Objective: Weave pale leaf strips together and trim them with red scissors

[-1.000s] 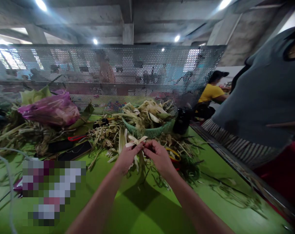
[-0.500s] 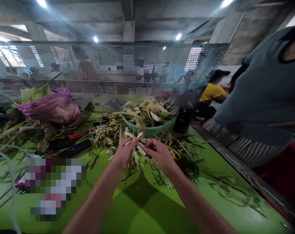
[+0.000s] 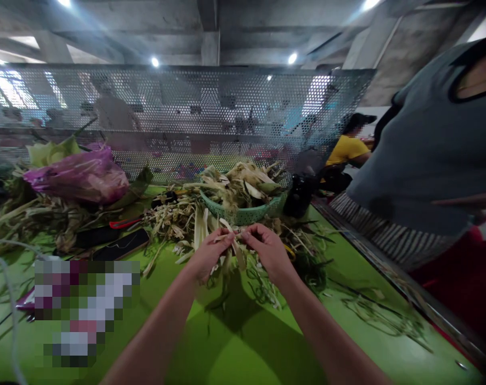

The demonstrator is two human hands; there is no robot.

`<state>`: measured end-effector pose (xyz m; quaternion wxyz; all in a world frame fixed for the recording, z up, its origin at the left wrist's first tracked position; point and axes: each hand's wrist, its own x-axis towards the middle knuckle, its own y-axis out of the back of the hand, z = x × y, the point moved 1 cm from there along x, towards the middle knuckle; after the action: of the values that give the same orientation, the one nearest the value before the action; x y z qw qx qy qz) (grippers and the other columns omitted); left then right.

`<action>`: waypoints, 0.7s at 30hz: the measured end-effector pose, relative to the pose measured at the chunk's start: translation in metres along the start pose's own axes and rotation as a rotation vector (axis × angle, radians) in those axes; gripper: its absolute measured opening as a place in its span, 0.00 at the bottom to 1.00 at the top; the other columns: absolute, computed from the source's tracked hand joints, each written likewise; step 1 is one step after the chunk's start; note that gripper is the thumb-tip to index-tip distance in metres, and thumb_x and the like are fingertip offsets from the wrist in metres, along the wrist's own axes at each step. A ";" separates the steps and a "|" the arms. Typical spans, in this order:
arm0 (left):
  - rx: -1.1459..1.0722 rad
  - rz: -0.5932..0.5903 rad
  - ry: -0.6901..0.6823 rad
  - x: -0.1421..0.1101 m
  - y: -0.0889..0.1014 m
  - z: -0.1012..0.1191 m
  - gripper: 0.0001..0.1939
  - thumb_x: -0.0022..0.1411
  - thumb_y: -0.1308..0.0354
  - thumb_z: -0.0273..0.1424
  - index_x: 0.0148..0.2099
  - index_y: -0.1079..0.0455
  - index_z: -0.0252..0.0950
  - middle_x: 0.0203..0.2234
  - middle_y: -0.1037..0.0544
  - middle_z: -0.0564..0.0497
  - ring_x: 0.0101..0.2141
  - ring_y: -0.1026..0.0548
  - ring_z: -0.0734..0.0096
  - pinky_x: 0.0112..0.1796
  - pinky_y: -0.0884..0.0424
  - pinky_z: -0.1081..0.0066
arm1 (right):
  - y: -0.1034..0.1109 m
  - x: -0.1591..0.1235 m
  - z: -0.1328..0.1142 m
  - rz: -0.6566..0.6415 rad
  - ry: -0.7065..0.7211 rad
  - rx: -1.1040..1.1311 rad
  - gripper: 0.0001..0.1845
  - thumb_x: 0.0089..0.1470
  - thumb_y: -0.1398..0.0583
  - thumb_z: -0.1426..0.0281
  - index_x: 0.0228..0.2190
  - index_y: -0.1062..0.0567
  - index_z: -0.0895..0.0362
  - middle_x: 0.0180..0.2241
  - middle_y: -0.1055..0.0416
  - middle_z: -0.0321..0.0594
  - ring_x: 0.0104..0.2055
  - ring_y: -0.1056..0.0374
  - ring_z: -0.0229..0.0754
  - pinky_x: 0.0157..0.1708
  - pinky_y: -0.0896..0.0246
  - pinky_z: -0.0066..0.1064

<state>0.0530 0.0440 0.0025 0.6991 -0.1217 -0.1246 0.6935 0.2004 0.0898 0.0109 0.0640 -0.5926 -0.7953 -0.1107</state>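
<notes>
Pale strips of dried husk (image 3: pixel 238 251) cross between my two hands above the green table. My left hand (image 3: pixel 210 252) is closed, thumb and fingers pinching the strips where they overlap. Close beside it, my right hand (image 3: pixel 267 247) pinches the husk with thumb and forefinger. Loose ends hang below the fingers. Just beyond my hands stands a green plastic basket (image 3: pixel 243 215) heaped with dried husks (image 3: pixel 246 182). A longer pale husk piece (image 3: pixel 200 227) lies left of the basket's front.
At left are a pink plastic bag (image 3: pixel 78 176), red-handled scissors (image 3: pixel 124 222), a dark phone (image 3: pixel 121 246) and a white cable (image 3: pixel 10 299). A black container (image 3: pixel 298 195) stands right of the basket. Behind rises a perforated metal screen (image 3: pixel 178 117). A person in grey (image 3: pixel 419 149) stands at right.
My right hand has moved up and left, closer to my left hand. The strips between them have shifted, with one now angled downward between the hands. The view has shifted slightly.
</notes>
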 end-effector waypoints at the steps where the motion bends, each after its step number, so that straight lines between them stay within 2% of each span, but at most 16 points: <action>1: -0.010 0.028 0.019 0.001 0.001 -0.002 0.18 0.50 0.37 0.44 0.37 0.29 0.36 0.26 0.27 0.54 0.29 0.29 0.76 0.34 0.33 0.76 | 0.000 0.000 0.000 0.009 0.019 -0.016 0.13 0.47 0.37 0.59 0.26 0.29 0.56 0.25 0.33 0.35 0.28 0.39 0.38 0.30 0.44 0.29; 3: -0.012 0.062 0.035 0.001 0.002 -0.005 0.18 0.50 0.38 0.46 0.35 0.31 0.36 0.25 0.28 0.54 0.28 0.30 0.75 0.32 0.33 0.76 | 0.000 0.000 0.000 0.019 0.056 -0.048 0.13 0.48 0.38 0.59 0.26 0.29 0.57 0.25 0.33 0.35 0.28 0.40 0.38 0.30 0.44 0.29; 7: 0.013 0.053 0.035 0.001 -0.001 -0.006 0.18 0.51 0.38 0.45 0.36 0.31 0.36 0.27 0.26 0.52 0.31 0.29 0.73 0.33 0.33 0.75 | 0.000 0.000 -0.002 0.046 0.090 -0.113 0.12 0.49 0.39 0.60 0.25 0.30 0.56 0.23 0.35 0.34 0.27 0.42 0.38 0.29 0.46 0.29; 11: 0.017 0.056 0.032 0.000 -0.003 -0.005 0.16 0.51 0.38 0.44 0.35 0.31 0.36 0.25 0.29 0.54 0.26 0.33 0.77 0.29 0.37 0.77 | 0.000 0.002 -0.002 0.073 0.079 -0.099 0.13 0.48 0.39 0.59 0.23 0.31 0.56 0.22 0.37 0.33 0.26 0.43 0.37 0.28 0.47 0.29; 17: 0.052 0.003 -0.012 -0.001 -0.001 -0.002 0.14 0.53 0.39 0.42 0.34 0.31 0.36 0.25 0.32 0.55 0.26 0.37 0.78 0.29 0.40 0.77 | -0.001 0.002 0.001 0.084 0.015 0.010 0.14 0.47 0.38 0.59 0.23 0.32 0.56 0.20 0.39 0.31 0.23 0.45 0.35 0.25 0.49 0.28; 21: 0.152 -0.048 -0.065 -0.001 0.001 0.001 0.14 0.55 0.41 0.42 0.34 0.32 0.36 0.25 0.34 0.55 0.27 0.38 0.76 0.30 0.40 0.76 | 0.001 0.001 -0.002 0.040 -0.003 0.031 0.14 0.46 0.37 0.59 0.25 0.29 0.57 0.22 0.35 0.33 0.26 0.42 0.36 0.27 0.47 0.28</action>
<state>0.0520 0.0425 0.0031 0.7183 -0.0430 -0.0971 0.6876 0.2008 0.0906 0.0132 0.0741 -0.6075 -0.7850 -0.0960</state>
